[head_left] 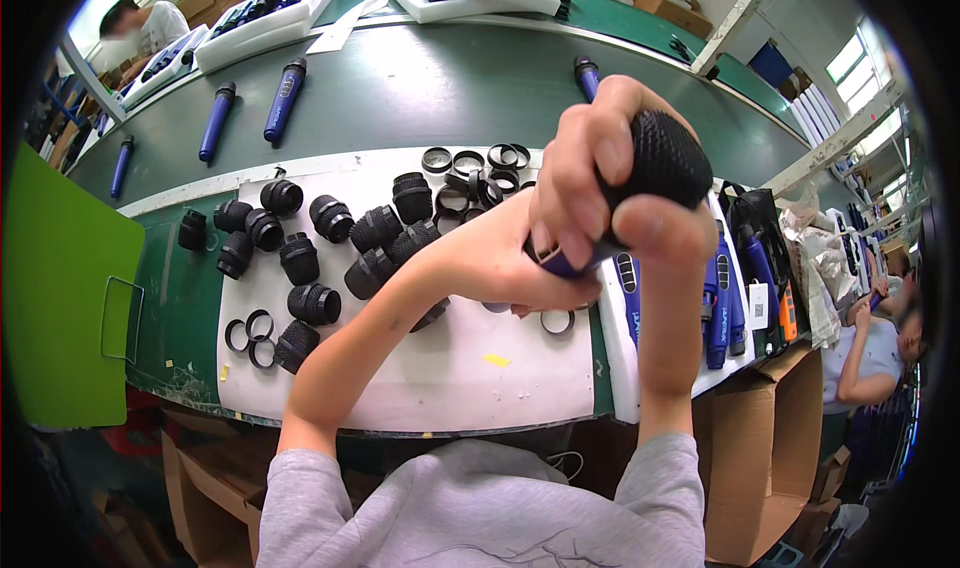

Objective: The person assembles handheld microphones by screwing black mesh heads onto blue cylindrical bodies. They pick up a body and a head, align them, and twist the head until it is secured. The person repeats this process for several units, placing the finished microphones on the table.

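Close to the camera, I hold a blue handheld microphone (575, 261) with a black mesh head (668, 158). Closed round its blue body is my left hand (515, 263). My right hand (675, 230) grips the mesh head, its thumb pressed against the near side; the fingers overlap, hiding much of the body. Below them, on a white sheet (480, 378), lie several loose black mesh microphone heads (300, 258). Several black rings (467, 162) are gathered at the sheet's far side, and a few more lie at its left and beneath my hands.
Blue microphones (285, 100) lie across the green bench (390, 78). White foam trays (265, 28) stand behind. At right, a foam tray holds blue microphones (720, 308) beside an orange device (786, 313). Cardboard boxes (760, 458) sit below. A green panel (70, 288) stands left; other people sit farther off.
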`<action>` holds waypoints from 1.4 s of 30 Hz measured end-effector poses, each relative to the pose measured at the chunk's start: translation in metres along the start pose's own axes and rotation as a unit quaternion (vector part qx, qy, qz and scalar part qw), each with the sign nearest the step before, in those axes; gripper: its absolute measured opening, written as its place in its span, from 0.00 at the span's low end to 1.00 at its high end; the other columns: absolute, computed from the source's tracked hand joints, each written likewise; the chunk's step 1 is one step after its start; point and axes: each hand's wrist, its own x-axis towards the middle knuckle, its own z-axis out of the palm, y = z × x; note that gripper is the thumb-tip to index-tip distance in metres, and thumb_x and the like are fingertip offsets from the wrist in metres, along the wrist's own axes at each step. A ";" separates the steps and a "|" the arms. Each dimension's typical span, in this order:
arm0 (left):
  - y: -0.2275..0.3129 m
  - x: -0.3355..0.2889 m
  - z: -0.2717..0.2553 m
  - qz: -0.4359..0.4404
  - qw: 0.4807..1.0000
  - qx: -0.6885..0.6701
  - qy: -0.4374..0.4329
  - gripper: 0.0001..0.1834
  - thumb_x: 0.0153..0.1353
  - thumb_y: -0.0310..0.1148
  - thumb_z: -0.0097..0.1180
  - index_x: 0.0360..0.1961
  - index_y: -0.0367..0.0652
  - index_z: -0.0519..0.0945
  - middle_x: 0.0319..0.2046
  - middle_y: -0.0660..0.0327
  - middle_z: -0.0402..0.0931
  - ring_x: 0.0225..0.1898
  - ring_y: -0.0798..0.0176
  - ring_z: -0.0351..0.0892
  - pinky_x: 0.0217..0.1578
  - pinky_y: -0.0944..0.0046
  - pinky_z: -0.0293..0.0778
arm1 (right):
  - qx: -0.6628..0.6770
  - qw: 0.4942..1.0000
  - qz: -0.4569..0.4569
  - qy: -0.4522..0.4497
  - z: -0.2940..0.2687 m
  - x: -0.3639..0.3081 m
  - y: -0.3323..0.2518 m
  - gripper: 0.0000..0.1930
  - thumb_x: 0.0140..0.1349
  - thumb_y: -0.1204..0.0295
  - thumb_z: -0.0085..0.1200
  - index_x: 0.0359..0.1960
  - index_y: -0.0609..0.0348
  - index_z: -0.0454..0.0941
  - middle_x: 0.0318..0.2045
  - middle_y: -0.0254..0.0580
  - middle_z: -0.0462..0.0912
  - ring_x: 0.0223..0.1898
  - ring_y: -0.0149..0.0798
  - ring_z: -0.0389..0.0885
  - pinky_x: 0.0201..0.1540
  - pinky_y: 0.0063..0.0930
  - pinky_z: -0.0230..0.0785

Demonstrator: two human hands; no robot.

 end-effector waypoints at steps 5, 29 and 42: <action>0.008 -0.001 0.004 -0.030 0.997 -0.014 0.074 0.18 0.49 0.29 0.66 0.38 0.37 0.72 0.18 0.67 0.73 0.15 0.73 0.72 0.15 0.70 0.66 | 0.029 0.995 -0.029 0.093 -0.002 0.003 0.008 0.13 0.53 0.78 0.62 0.38 0.64 0.71 0.28 0.47 0.80 0.25 0.37 0.81 0.35 0.36 0.79; -0.005 0.012 -0.012 0.069 0.954 -0.112 0.270 0.20 0.70 0.43 0.53 0.51 0.36 0.70 0.30 0.60 0.76 0.27 0.68 0.79 0.26 0.69 0.76 | -0.298 0.889 0.122 0.325 -0.029 0.012 0.033 0.41 0.70 0.35 0.34 0.48 0.68 0.78 0.38 0.44 0.83 0.42 0.35 0.81 0.52 0.32 0.72; -0.008 0.011 -0.028 0.127 0.908 -0.050 0.395 0.22 0.75 0.48 0.40 0.48 0.38 0.72 0.38 0.60 0.74 0.40 0.71 0.73 0.43 0.68 0.72 | -0.508 0.824 0.210 0.137 -0.015 0.006 0.055 0.39 0.59 0.56 0.63 0.64 0.70 0.62 0.39 0.58 0.83 0.40 0.43 0.84 0.43 0.33 0.75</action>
